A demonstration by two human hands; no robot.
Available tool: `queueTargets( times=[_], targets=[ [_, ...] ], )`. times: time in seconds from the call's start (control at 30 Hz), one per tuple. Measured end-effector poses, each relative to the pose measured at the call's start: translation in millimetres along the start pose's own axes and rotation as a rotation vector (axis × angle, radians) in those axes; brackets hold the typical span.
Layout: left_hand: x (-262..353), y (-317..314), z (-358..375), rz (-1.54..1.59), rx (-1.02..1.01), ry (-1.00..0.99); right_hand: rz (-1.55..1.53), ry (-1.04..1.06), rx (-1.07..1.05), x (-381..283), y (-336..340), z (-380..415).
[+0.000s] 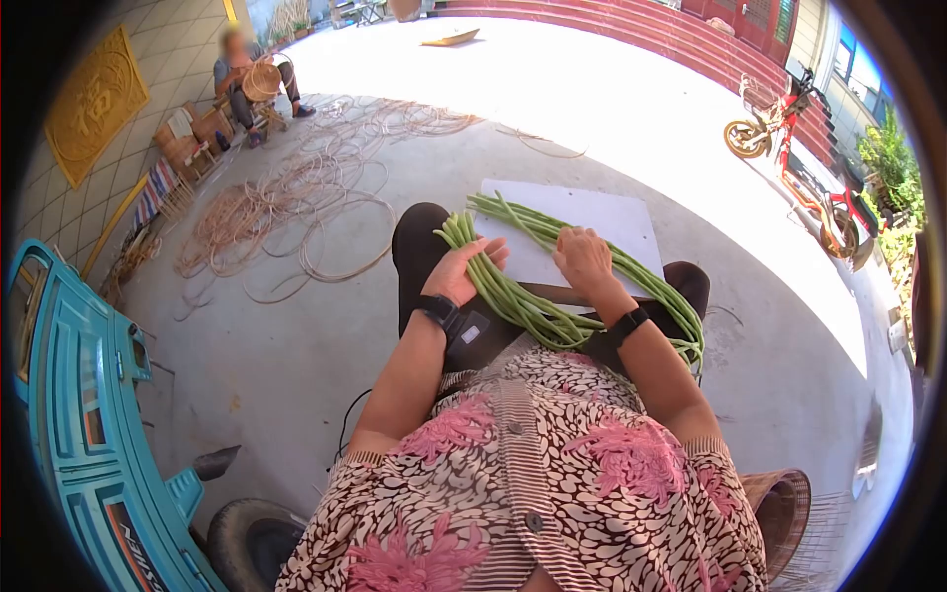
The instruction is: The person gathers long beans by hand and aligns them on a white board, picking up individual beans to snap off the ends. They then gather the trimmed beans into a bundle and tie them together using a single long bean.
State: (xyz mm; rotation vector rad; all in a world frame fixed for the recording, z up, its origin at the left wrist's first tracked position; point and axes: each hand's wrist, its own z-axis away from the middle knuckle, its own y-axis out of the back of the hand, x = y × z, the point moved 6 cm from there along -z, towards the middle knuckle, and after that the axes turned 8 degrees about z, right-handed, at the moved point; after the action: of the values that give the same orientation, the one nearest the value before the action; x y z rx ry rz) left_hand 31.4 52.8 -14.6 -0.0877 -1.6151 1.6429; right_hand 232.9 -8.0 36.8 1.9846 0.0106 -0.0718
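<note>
A bunch of long green beans lies bent across my lap, its light cut ends fanned out at the upper left. My left hand is wrapped round this bunch near those ends, thumb on top. More long beans run across a white board resting over my knees. My right hand has its fingers curled in on these beans; its fingertips are partly hidden. At the right the beans bend round and hang over my thigh.
Coils of thin cane strips lie on the concrete floor. A seated person holds a woven basket. A turquoise vehicle stands at left, a red scooter at right, and a wicker basket behind me.
</note>
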Motion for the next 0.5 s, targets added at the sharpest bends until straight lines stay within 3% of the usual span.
queueTargets(
  times=[0.17,0.27,0.37,0.5],
  targets=[
    [-2,-3,-2,0.018,-0.038,0.013,-0.228,0.022,-0.081,-8,7,11],
    [-2,-3,-1,0.006,-0.041,0.012,-0.389,0.035,0.044,-17,30,16],
    [-3,-5,0,-0.007,-0.063,0.005,-0.670,0.021,-0.134,-25,34,30],
    [-2,-11,4,-0.024,-0.064,-0.016,-0.648,0.194,-0.249,-33,29,47]
  ],
)
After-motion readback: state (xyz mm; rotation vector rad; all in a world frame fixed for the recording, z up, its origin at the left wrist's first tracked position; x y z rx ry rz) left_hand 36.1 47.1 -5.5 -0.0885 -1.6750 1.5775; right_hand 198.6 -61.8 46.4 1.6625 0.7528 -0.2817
